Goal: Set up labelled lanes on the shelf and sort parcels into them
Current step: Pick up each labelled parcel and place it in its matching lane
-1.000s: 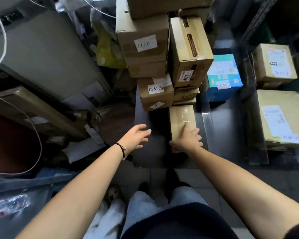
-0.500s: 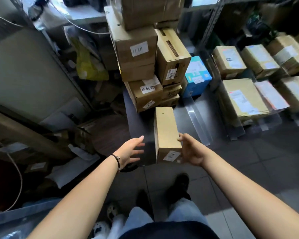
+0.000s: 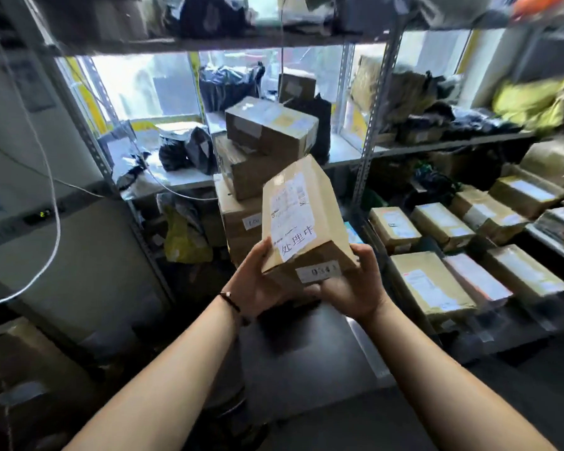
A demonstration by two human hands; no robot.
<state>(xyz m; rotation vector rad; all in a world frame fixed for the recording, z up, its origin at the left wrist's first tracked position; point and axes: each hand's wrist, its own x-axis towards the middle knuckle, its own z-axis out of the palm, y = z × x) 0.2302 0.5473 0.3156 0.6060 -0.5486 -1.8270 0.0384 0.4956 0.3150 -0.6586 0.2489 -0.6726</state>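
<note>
I hold a small cardboard parcel [image 3: 306,219] up at chest height in front of the shelving. It carries a white shipping label with handwritten characters and a small number sticker on its near end. My left hand [image 3: 258,281] grips its lower left corner, thumb on the top face. My right hand [image 3: 355,281] cups its lower right end from beneath. Behind it rises a stack of brown boxes [image 3: 267,138]. Rows of labelled cardboard parcels [image 3: 437,281] lie on the low shelf to the right.
A metal shelving unit [image 3: 372,118] holds black and yellow bagged parcels on upper levels. A dark low platform [image 3: 306,353] lies under my hands. White cables [image 3: 52,229] hang at left beside a grey cabinet [image 3: 79,271]. More boxes sit at bottom left.
I have lifted the parcel from the low platform, taken it in both hands and turned its labelled face up. My view has risen from the floor to the shelves.
</note>
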